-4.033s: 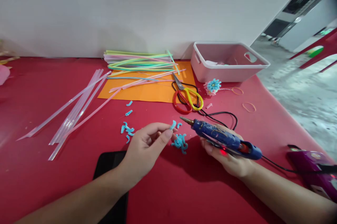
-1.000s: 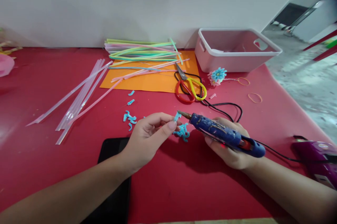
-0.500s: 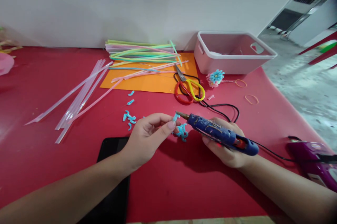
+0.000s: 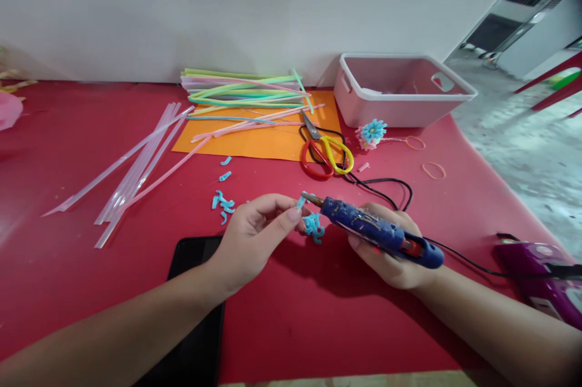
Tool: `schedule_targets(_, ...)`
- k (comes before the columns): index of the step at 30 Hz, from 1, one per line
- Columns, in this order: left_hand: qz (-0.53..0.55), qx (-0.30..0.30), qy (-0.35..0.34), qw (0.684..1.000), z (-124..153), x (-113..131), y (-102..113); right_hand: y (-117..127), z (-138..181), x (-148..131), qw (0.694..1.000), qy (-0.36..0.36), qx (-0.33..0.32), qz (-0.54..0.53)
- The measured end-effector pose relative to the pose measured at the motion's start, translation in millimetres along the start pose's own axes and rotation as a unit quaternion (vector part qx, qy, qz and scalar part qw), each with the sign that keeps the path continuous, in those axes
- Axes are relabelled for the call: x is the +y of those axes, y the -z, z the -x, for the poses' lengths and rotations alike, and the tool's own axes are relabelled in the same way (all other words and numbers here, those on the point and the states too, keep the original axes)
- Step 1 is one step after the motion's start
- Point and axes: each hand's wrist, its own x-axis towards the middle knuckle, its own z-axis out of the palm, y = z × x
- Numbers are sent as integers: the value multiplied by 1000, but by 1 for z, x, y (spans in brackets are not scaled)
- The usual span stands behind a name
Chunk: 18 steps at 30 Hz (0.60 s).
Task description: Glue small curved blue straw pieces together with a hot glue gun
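Note:
Between thumb and fingertips, my left hand [image 4: 264, 229] pinches a small light-blue straw piece [image 4: 301, 200]. My right hand [image 4: 391, 253] is wrapped round a blue hot glue gun [image 4: 368, 220], whose metal nozzle points left. The nozzle's tip is at the upper end of the straw piece; I cannot tell whether they touch. Just beyond my left fingertips is a cluster of curled blue straw pieces [image 4: 313, 227], partly hidden by the fingers. More cut blue pieces [image 4: 222, 202] lie on the red table [image 4: 291, 326] left of that hand.
Scissors [image 4: 325, 150] lie partly on orange paper [image 4: 254, 147] beside a pile of coloured straws [image 4: 245, 90]. Clear straws [image 4: 136, 174] are at left. A pink basket [image 4: 400, 108], straw flower [image 4: 373, 132], rubber bands [image 4: 433, 170], purple device [image 4: 536, 272] and black phone [image 4: 195, 314] also rest there.
The glue gun has shifted slightly left, bringing its nozzle farther over the end of the blue straw piece. The left hand has barely moved.

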Motion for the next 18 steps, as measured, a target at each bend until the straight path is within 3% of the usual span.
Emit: schedule_targets(18, 7, 10, 8, 1000, 0, 1, -2, 0, 1, -1, 1000, -19, 14, 13)
